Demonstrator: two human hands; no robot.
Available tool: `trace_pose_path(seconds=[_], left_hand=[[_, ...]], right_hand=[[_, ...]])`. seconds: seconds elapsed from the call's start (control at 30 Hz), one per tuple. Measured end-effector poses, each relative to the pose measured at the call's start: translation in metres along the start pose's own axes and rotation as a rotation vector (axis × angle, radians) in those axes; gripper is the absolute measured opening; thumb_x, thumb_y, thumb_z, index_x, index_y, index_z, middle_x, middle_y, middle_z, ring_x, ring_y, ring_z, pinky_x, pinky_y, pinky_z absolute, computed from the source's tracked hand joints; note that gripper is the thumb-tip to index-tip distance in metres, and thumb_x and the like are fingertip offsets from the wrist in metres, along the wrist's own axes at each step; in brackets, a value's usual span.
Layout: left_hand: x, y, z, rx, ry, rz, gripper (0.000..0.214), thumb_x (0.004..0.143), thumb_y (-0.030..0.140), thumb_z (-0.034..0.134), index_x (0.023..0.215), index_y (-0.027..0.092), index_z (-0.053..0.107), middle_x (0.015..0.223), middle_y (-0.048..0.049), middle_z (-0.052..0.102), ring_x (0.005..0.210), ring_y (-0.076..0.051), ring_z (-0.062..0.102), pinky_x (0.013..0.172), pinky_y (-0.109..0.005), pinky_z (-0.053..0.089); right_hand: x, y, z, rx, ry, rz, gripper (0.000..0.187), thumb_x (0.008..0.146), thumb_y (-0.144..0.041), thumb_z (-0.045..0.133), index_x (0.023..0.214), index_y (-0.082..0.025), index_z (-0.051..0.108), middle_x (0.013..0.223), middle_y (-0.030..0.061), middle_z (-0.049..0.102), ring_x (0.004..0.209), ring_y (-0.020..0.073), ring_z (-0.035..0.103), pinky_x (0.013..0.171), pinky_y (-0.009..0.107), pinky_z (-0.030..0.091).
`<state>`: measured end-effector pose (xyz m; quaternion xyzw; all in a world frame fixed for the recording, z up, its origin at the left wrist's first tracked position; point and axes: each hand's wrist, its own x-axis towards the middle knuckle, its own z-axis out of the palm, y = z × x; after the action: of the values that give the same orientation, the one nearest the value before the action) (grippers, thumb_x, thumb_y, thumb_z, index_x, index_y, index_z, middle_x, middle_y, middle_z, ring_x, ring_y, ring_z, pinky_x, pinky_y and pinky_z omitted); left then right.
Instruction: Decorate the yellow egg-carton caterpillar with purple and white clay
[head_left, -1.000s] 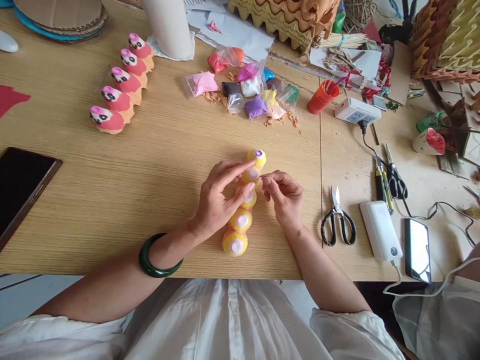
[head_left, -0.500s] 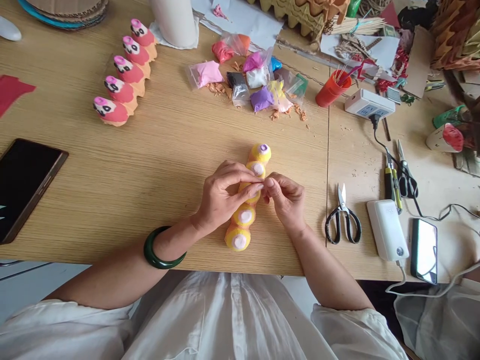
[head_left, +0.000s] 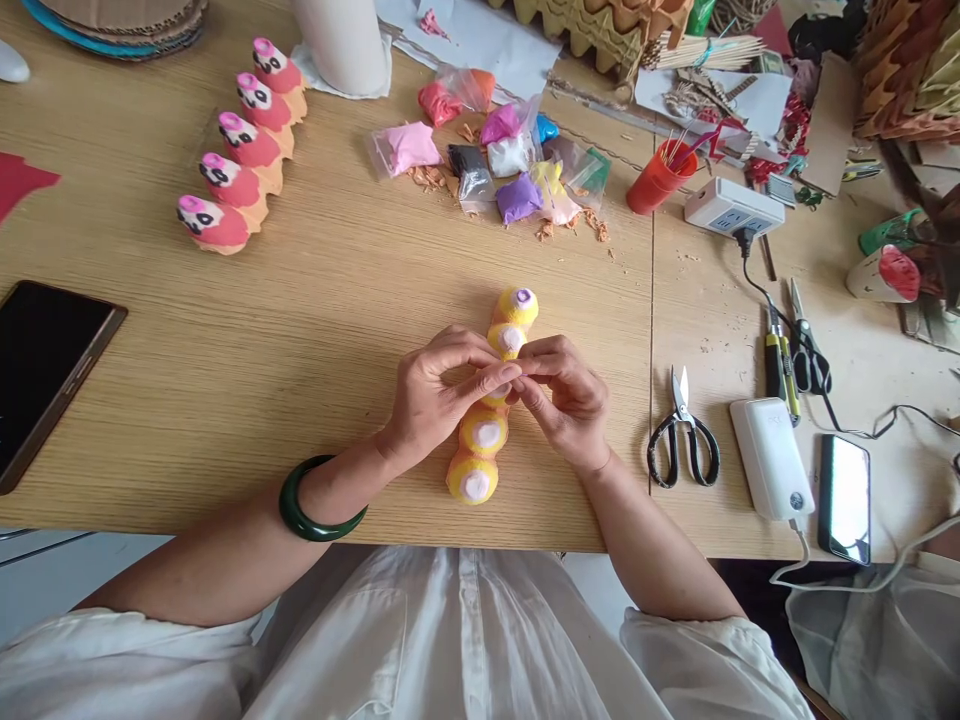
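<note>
A yellow strip of egg-carton cups point(head_left: 481, 474) lies lengthwise on the table in front of me. White discs top its cups, and the farthest one also carries a small purple ring point(head_left: 523, 296). Above the middle cup, my left hand point(head_left: 442, 388) pinches with thumb and forefinger, a green bangle point(head_left: 313, 502) on its wrist. My right hand point(head_left: 568, 398) meets it fingertip to fingertip, also closed in a pinch. Whatever sits between the fingertips is too small and covered to name. The hands partly hide the middle cup.
Bags of coloured clay point(head_left: 519, 199) lie at the back, near a red cup point(head_left: 660, 178) of sticks. A pink-red painted carton strip point(head_left: 238, 190) stands back left. Black-handled scissors point(head_left: 682, 430), a white power bank point(head_left: 771, 458) and a phone point(head_left: 845, 498) are at right; another phone point(head_left: 52, 370) lies left.
My right hand's fingers have shifted, its forefinger now reaching over to my left fingertips and its thumb lower. The whole view has slid slightly; the carton strip stays put.
</note>
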<state>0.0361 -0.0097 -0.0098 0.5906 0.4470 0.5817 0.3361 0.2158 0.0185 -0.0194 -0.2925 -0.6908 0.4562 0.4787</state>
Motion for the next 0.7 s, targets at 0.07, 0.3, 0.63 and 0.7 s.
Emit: trace_pose_path(seconds=[0.07,0.3,0.63,0.7], left_hand=[[-0.0004,0.0004,-0.0010,-0.004,0.007,-0.018,0.030,0.103,0.039,0.073,0.078,0.023,0.074,0.082,0.0007,0.076,0.083,-0.016,0.070,0.085,-0.032,0.055],[0.0001,0.0006,-0.0014,-0.009,-0.046,-0.058,0.025,0.096,0.039,0.082,0.116,0.026,0.079,0.113,-0.0041,0.079,0.103,-0.020,0.073,0.094,-0.035,0.060],[0.0025,0.0005,-0.0022,0.133,-0.037,0.118,0.011,0.102,0.032,0.075,0.093,0.027,0.080,0.094,-0.0002,0.081,0.092,-0.018,0.074,0.088,-0.036,0.060],[0.0024,0.0004,-0.0021,0.141,-0.032,0.109,0.012,0.103,0.033,0.074,0.094,0.027,0.080,0.094,0.0002,0.081,0.092,-0.017,0.074,0.088,-0.035,0.060]], right_hand=[[-0.0001,-0.0002,0.0011,0.016,0.028,0.033,0.008,0.101,-0.032,0.075,0.104,-0.025,0.077,0.102,0.0049,0.072,0.083,0.0148,0.072,0.065,0.028,0.065],[0.0025,-0.0065,0.0033,0.038,0.090,0.117,0.029,0.106,-0.039,0.067,0.084,-0.022,0.072,0.082,-0.0008,0.069,0.060,0.0084,0.065,0.057,0.024,0.055],[0.0047,-0.0083,0.0010,0.038,0.009,0.089,0.038,0.110,-0.041,0.059,0.079,-0.022,0.070,0.072,-0.0016,0.065,0.061,0.0089,0.061,0.061,0.024,0.055],[0.0029,-0.0072,0.0009,0.063,0.061,0.106,0.033,0.110,-0.043,0.060,0.086,-0.022,0.070,0.078,-0.0011,0.065,0.062,0.0087,0.061,0.059,0.023,0.056]])
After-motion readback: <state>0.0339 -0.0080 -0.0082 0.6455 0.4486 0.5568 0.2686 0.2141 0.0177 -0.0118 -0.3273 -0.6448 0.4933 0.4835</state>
